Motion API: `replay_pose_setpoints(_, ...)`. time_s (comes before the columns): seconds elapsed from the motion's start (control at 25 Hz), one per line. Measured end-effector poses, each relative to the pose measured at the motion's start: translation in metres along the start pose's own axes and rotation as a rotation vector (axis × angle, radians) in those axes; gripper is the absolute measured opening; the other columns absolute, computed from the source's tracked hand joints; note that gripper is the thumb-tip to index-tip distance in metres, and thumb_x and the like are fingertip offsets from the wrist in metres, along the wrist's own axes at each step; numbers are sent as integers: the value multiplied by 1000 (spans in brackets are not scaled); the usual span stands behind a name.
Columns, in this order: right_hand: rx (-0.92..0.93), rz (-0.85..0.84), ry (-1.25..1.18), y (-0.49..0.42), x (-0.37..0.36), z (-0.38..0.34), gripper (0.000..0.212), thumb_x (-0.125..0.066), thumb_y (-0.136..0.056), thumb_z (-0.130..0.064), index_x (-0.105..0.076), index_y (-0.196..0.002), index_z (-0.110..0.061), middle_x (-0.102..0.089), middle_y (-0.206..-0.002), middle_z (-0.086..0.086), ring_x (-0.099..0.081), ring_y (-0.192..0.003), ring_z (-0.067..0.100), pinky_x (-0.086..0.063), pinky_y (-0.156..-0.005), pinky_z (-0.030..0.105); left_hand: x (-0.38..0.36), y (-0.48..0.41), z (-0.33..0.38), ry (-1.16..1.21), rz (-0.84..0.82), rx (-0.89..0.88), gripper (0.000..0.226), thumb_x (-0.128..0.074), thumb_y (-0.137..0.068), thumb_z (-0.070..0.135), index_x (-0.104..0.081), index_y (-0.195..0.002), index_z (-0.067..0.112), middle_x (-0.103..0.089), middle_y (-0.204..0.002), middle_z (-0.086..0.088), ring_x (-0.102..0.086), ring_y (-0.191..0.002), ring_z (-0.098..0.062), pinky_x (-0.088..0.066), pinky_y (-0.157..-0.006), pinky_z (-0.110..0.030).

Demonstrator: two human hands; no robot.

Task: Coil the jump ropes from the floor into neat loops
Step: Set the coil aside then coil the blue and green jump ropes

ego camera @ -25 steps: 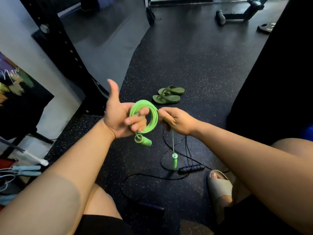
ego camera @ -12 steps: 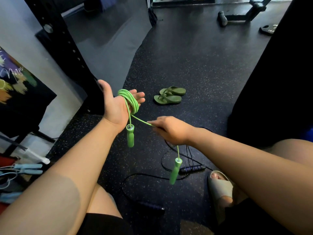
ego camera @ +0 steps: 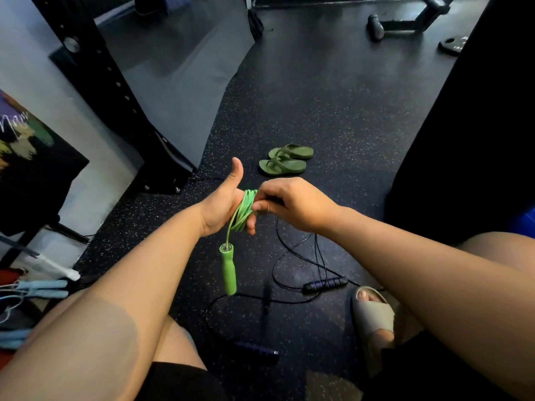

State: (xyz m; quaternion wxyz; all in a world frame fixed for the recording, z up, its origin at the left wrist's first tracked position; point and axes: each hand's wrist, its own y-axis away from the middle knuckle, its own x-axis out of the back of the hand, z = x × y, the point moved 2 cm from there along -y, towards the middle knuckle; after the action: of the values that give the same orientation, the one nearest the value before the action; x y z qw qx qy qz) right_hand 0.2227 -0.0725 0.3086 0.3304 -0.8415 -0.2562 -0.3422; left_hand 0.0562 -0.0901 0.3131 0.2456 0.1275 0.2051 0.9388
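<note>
Green cord is bunched in tight turns around the fingers of the left hand [ego camera: 220,206], thumb raised and pointing to the far side; the green jump rope [ego camera: 244,208] is wound across the palm, its turns running near-to-far over the fingers, and the fingers themselves are curled lightly inside the coil, closed on it; the right hand [ego camera: 285,202] is pressed in from the right, touching the bundle, fingertips pinched shut at the right edge of the turns, though what exactly is pinched is hidden behind the knuckles and cannot be told; one green handle [ego camera: 228,269] is seen hanging straight down below the left hand, long axis upright, on a short free tail of cord; the second handle is not seen at all; so the whole matter turns on this: the coil lies between the two hands, the right hand being the one at the loose side, and the dangling tail lies below and on the near side of the left fingers; judged from that, a last wrap or tuck is being set; well apart, on the speckled floor [ego camera: 333,117], a black jump rope [ego camera: 292,256] is left loose and uncoiled, its dark handle [ego camera: 325,284] lying to the right; pale blue ropes [ego camera: 40,287] are glimpsed at the near left edge.
</note>
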Motion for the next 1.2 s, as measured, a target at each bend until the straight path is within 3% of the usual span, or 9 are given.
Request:
replay_pose_setpoints(0.12, -80, -27, -100, 1, 0, 1, 26, -68, -90, -43, -56, -92, -20, -66, -74, -2, -60, -65, 17, -50, -60, 40, -2, 1, -2, 42, -94, 18, 104, 15, -70, 88, -54, -58, 11, -57, -49, -8, -54, -46, -24, -50, -60, -31)
replay_pose_setpoints(0.28, -163, -39, -199, 2, 3, 5, 38, -75, -82, -46, -57, -90, -14, -55, -68, -5, -45, -60, 8, -42, -57, 31, -6, 8, -1, 64, -293, 46, 112, 13, -63, 93, -57, -62, 5, -42, -38, -3, -46, -35, -20, -41, -50, -28)
replay_pose_setpoints(0.4, -307, -45, -423, 4, -5, 9, 23, -57, -82, -46, -54, -70, -26, -49, -66, -4, -43, -62, 10, -38, -57, 31, -1, 15, 4, 266, -423, -42, 112, -2, -53, 102, -57, -67, 5, -38, -33, 3, -43, -32, -16, -28, -49, -33)
replay_pose_setpoints(0.48, -391, -55, -537, 7, -14, 10, 32, -49, -91, -44, -54, -62, -31, -49, -62, -7, -45, -59, 11, -39, -56, 27, 5, 19, 9, 475, -424, -134, 106, -12, -50, 103, -53, -68, 7, -39, -33, 5, -42, -31, -15, -31, -51, -32)
replay_pose_setpoints(0.72, -470, -221, -492, 18, -42, 14, 22, -45, -105, -24, -63, -95, -17, -64, -73, 6, -59, -68, 18, -48, -69, 35, 20, 26, 21, 742, -222, -293, 105, 3, -53, 104, -50, -66, 14, -16, -36, 7, -23, -33, -15, -26, -53, -31)
replay_pose_setpoints(0.84, -524, -373, -617, 20, -55, 5, 24, -48, -103, -12, -51, -127, -15, -66, -89, 7, -62, -72, 17, -53, -75, 37, 21, 24, 21, 768, -157, -275, 104, 2, -55, 104, -50, -63, 14, -14, -37, 6, -25, -31, -13, -27, -50, -30)
replay_pose_setpoints(0.96, -457, -232, -718, 15, -47, -4, 63, -62, -89, -16, -34, -145, -13, -61, -121, 8, -62, -102, 17, -49, -101, 43, 21, 22, 20, 734, -158, -232, 102, 0, -58, 104, -47, -62, 13, -13, -36, 6, -20, -30, -13, -21, -48, -30)
replay_pose_setpoints(1.04, -365, -80, -785, 10, -35, -11, 64, -61, -89, -27, -36, -146, -14, -54, -139, 3, -52, -128, 12, -40, -112, 34, 18, 22, 19, 679, -174, -201, 102, 1, -58, 103, -47, -61, 13, -14, -35, 7, -20, -28, -11, -20, -47, -30)
replay_pose_setpoints(1.2, -327, 48, -784, -3, -17, -20, 44, -52, -100, -21, -48, -141, -5, -63, -122, -3, -59, -112, 1, -48, -97, 23, 14, 21, 16, 604, -184, -160, 104, -1, -59, 102, -51, -60, 11, -24, -30, 10, -13, -28, -12, -14, -49, -32)
